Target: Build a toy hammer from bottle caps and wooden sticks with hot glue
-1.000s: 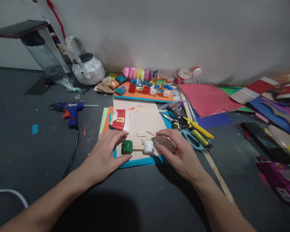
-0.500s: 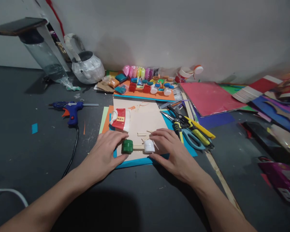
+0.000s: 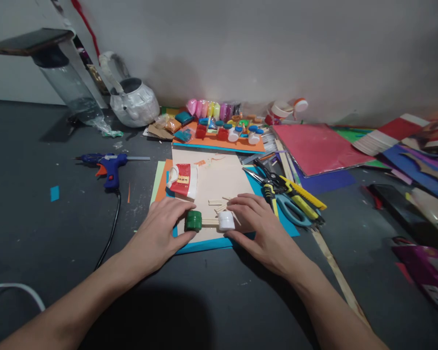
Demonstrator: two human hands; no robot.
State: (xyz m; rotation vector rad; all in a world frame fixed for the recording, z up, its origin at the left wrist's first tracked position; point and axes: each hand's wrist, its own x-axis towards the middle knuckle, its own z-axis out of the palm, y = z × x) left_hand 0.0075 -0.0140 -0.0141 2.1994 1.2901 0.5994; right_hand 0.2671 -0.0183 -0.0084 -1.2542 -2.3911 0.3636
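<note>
Two green bottle caps [image 3: 193, 220], stacked rim to rim, and a similar white pair [image 3: 227, 220] are joined by thin wooden sticks [image 3: 210, 222]. Thumb and fingers of my left hand [image 3: 165, 224] close around the green end from the left. On the other side, my right hand [image 3: 257, 224] grips the white end the same way. The piece is over cream paper [image 3: 226, 180]; whether it rests on it, I cannot tell. Short loose sticks [image 3: 215, 202] lie just behind. A crumpled red-and-white paper cup [image 3: 183, 180] is beyond my left fingers.
A blue glue gun [image 3: 112, 170] with its cord lies at left. Pliers [image 3: 273, 184], a yellow cutter and blue-handled scissors [image 3: 294, 213] lie at right. Further back are a kettle [image 3: 135, 104], clay packets, small cap-wheeled pieces and red sheets [image 3: 317, 146]. A dark phone [image 3: 409, 209] lies far right.
The whole scene has shifted very slightly to the right in view. Both hands keep the same hold on the caps.
</note>
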